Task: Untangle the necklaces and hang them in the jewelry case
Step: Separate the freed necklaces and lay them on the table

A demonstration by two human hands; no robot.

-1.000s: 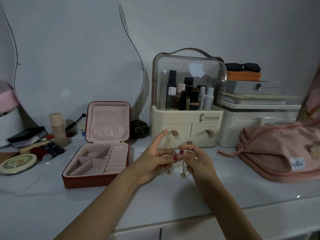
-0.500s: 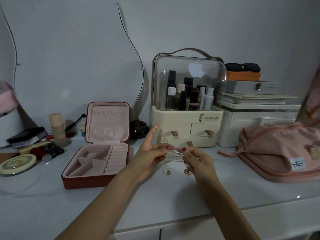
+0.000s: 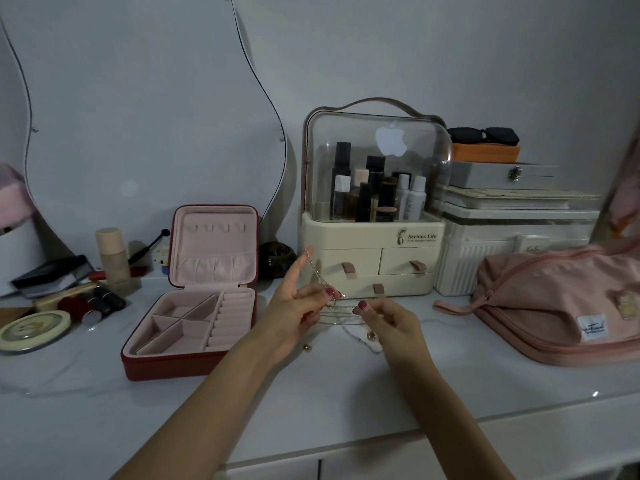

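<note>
Both hands, left hand (image 3: 294, 306) and right hand (image 3: 391, 323), pinch the thin tangled silver necklaces (image 3: 341, 308) beside the open red jewelry case with its pink lining (image 3: 194, 306).

Both hands pinch tangled necklaces (image 3: 341, 308); jewelry case (image 3: 194, 327) open beside.

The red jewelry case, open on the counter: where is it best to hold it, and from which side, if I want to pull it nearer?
Probably grip the jewelry case by its low front wall, coming from the front edge of the counter. The lid stands upright at the back and bottles crowd its left, so the front is the free side. Both hands are now busy with the necklaces.
</note>
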